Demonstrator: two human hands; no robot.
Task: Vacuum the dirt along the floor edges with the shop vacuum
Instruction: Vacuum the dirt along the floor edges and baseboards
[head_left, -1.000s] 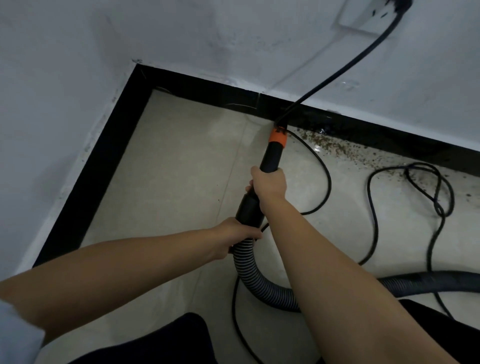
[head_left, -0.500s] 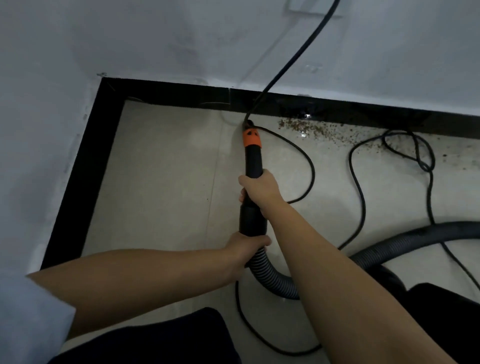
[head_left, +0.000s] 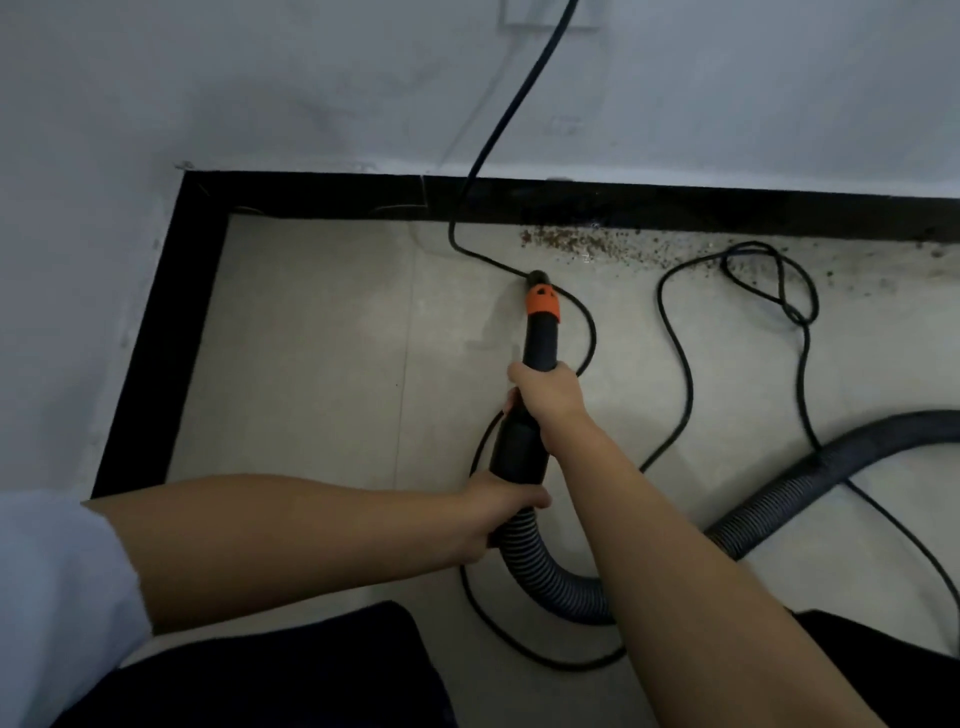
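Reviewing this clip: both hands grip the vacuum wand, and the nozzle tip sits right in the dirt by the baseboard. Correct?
Not quite. Both hands, left hand and right hand, do grip the vacuum wand, but the head view shows the nozzle tip short of the dirt.

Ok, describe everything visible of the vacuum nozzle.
The vacuum nozzle is a black, plastic-looking tube with an orange collar near its tip. It slants down and away, its tip at the floor over a black power cord, short of the dirt. The right hand grips its middle, the left hand its base, where a ribbed grey hose joins.
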